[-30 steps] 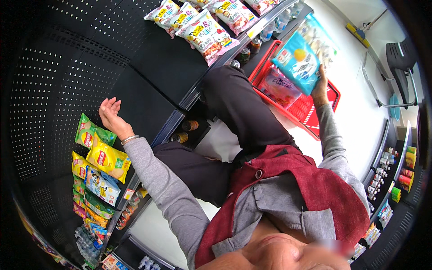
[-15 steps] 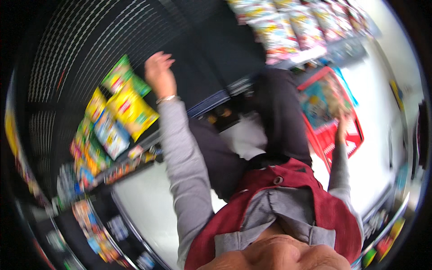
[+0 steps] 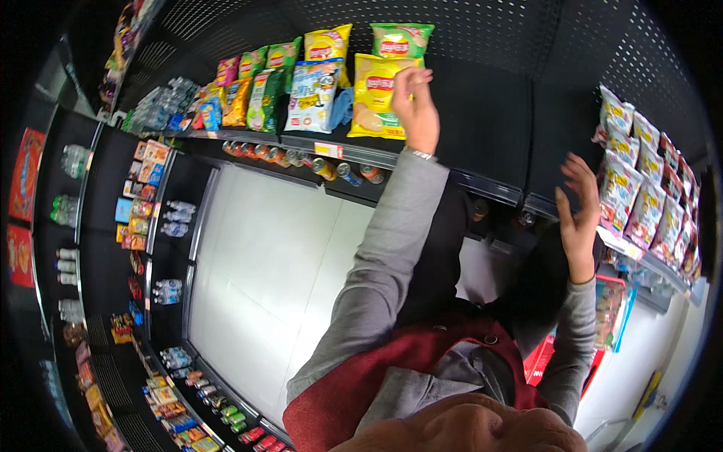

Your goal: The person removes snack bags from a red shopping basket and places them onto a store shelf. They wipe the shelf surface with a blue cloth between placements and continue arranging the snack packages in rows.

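Note:
My left hand [image 3: 418, 117] is raised at the shelf, in front of the right edge of a yellow chip bag [image 3: 370, 124]. Its fingers are loosely bent with nothing visible in them; whether they touch the bag I cannot tell. Behind stands a green chip bag [image 3: 403, 34]. My right hand [image 3: 580, 218], fingers apart and holding nothing, hovers by the shelf front, left of several white snack bags [image 3: 619, 197]. Below my right forearm, a red shopping basket [image 3: 536, 363] is partly hidden, with flat packages [image 3: 608, 309] showing at its side.
More chip bags [image 3: 312, 98] line the black shelf to the left, with a row of cans [image 3: 324, 169] beneath. Shelves of bottles and boxes [image 3: 139, 192] run down the left side. A pale tiled floor [image 3: 256, 256] lies between the shelves. My knees are close to the shelf edge.
My right hand has left the red basket and risen to the shelf. My view has turned left, and my left hand now appears in front of the yellow chip bag.

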A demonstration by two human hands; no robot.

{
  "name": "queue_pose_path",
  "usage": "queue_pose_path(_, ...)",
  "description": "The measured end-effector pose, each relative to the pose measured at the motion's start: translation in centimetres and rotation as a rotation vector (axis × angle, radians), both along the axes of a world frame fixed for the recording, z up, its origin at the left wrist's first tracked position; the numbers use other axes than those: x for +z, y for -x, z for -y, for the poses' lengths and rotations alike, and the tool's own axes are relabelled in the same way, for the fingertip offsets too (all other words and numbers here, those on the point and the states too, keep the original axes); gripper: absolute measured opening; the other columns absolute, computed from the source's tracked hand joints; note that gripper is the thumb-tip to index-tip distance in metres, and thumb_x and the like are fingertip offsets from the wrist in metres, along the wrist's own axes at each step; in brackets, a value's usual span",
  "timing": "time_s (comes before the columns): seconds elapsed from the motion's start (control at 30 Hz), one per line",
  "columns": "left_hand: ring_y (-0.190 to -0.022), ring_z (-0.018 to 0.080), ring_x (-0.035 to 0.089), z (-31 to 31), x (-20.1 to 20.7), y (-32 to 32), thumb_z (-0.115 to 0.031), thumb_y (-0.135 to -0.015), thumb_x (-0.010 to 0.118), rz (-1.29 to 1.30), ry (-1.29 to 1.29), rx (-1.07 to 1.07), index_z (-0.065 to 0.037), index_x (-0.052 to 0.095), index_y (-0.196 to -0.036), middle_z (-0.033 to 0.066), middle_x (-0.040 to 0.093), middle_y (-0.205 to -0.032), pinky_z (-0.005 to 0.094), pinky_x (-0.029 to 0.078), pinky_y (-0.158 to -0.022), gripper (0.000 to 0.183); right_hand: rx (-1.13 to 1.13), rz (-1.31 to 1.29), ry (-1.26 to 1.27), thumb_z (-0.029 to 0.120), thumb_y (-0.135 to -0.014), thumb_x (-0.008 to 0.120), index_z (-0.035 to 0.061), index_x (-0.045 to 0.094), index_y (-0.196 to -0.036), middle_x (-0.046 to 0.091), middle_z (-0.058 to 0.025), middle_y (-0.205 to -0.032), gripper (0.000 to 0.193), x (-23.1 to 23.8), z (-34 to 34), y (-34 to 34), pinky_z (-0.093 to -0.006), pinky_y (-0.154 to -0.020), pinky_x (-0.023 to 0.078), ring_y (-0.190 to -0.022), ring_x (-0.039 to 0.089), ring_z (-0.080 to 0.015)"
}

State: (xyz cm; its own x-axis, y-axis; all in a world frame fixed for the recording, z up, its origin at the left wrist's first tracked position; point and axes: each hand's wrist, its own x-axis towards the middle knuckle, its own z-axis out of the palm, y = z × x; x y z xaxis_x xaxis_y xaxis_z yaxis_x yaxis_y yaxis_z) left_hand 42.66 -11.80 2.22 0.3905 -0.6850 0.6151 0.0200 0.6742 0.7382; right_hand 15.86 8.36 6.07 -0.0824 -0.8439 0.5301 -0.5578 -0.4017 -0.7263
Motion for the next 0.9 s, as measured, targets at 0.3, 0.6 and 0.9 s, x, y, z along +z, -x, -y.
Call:
queue_pose_path(0.3, -0.12, 0.0407, 0.059, 2.7, -6.3, -19.8, 0.001, -0.083, 0.061, 1.056, -0.304, 0.389, -0.008, 0.071, -0.1, 0.0244, 0.049, -0.146, 0.0404, 0.053, -0.089, 0.022, 0.334, 0.002, -0.12, -0.011, -0.08, 0.067, 0.0008, 0.062, -0.118, 0.062, -0.0148, -0.126, 0.04, -3.5, 10.9, -5.1, -0.0325, -0.081, 0.057, -0.097, 0.069, -0.0258)
queue_pose_path(0.6, -0.087, 0.0158, 0.061, 7.6, -9.6, -24.4, 0.004, -0.088, 0.058, 0.62, -0.526, 0.08, -0.003, 0.067, -0.124, 0.008, 0.067, -0.108, 0.0276, 0.05, -0.076, 0.038, 0.465, -0.326, 0.016, 0.003, -0.078, 0.072, 0.0024, 0.063, -0.109, 0.064, -0.0135, -0.116, 0.033, -7.5, 9.3, -5.3, -0.0415, -0.084, 0.057, -0.098, 0.067, -0.0332)
queue_pose_path(0.9, -0.11, 0.0171, 0.06, 2.2, 8.4, -13.5, -0.001, -0.094, 0.051, 0.541, -0.19, -0.01, 0.002, 0.058, -0.137, 0.0127, 0.064, -0.126, 0.0298, 0.047, -0.094, 0.043, 0.643, -0.514, -0.01, 0.011, -0.084, 0.065, -0.0018, 0.062, -0.105, 0.065, -0.0186, -0.102, 0.024, -9.0, 6.4, -7.7, -0.0435, -0.073, 0.058, -0.085, 0.07, -0.0349)
